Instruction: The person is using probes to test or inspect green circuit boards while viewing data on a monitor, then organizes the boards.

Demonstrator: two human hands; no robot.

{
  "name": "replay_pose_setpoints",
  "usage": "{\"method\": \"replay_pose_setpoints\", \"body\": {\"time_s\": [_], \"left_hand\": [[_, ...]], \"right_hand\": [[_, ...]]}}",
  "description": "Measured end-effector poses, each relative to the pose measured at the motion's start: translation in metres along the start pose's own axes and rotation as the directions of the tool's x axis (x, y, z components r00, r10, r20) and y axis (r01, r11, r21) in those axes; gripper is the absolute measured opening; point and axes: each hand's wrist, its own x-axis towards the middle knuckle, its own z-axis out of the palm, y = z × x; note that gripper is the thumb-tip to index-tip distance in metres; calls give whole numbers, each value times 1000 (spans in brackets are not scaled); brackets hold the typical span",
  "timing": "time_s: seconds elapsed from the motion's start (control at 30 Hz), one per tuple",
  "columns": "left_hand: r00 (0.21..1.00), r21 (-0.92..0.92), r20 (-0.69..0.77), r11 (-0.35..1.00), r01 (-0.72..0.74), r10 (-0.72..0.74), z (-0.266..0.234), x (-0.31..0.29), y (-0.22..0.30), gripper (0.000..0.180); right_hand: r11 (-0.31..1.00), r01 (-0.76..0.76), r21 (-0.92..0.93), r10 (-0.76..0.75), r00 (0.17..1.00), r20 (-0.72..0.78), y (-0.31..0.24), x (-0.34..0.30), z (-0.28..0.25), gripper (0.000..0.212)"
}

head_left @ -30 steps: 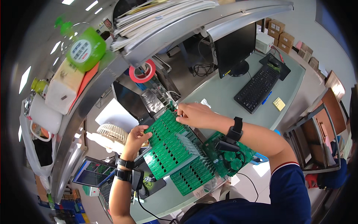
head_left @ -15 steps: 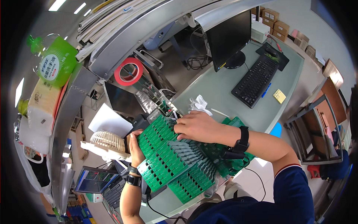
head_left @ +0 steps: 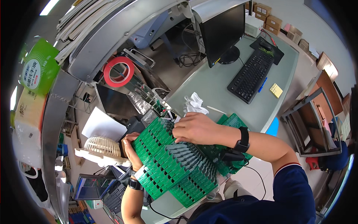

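Observation:
Tilted in front of me are green circuit board panels point(head_left: 158, 158), overlapping in rows with dark slots. Along their right side runs a row of grey, finger-like parts point(head_left: 186, 155). My left hand point(head_left: 132, 151) grips the panels' left edge, its fingers partly hidden behind. Over the upper right edge, my right hand point(head_left: 192, 128) has its fingers curled and pressed together against the panel; whatever lies between the fingertips is hidden. More green boards point(head_left: 235, 123) lie beneath and beside my right forearm.
On the grey-green desk point(head_left: 209, 87) are crumpled white tissue point(head_left: 195, 103), a black keyboard point(head_left: 251, 76), a monitor point(head_left: 223, 35) and yellow sticky notes point(head_left: 276, 90). A beige fan point(head_left: 99, 151) stands left of my left hand. Red tape point(head_left: 118, 71) hangs near the metal shelf point(head_left: 56, 108).
The view has shifted slightly, so the shelf and fan sit farther left. My left hand's fingers now curl more over the panel's upper left edge. My right hand stays at the panel.

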Motion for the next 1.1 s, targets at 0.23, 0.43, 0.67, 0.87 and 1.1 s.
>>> {"method": "replay_pose_setpoints", "body": {"time_s": [0.23, 0.43, 0.67, 0.87, 1.1], "left_hand": [[999, 140, 13, 990, -31, 30, 0, 0, 4, 43], [968, -126, 25, 960, 252, -251, -17, -7, 1, 59], [759, -307, 122, 702, 642, -640, -43, -21, -12, 69], [737, -283, 144, 687, 670, -660, -35, -20, -7, 70], [714, -258, 172, 669, 697, -678, -49, -23, 2, 70]], "right_hand": [[999, -18, 51, 17, 999, 29, 6, 2, 2, 24], [665, -442, 602, 425, 887, 182, 30, 2, -9, 26], [542, -479, 691, 576, 810, 110, 60, -1, 78, 49], [86, -452, 888, 606, 731, 313, 38, 3, 88, 63], [-192, -624, 757, 515, 593, 619, 31, 33, 85, 81]]}}
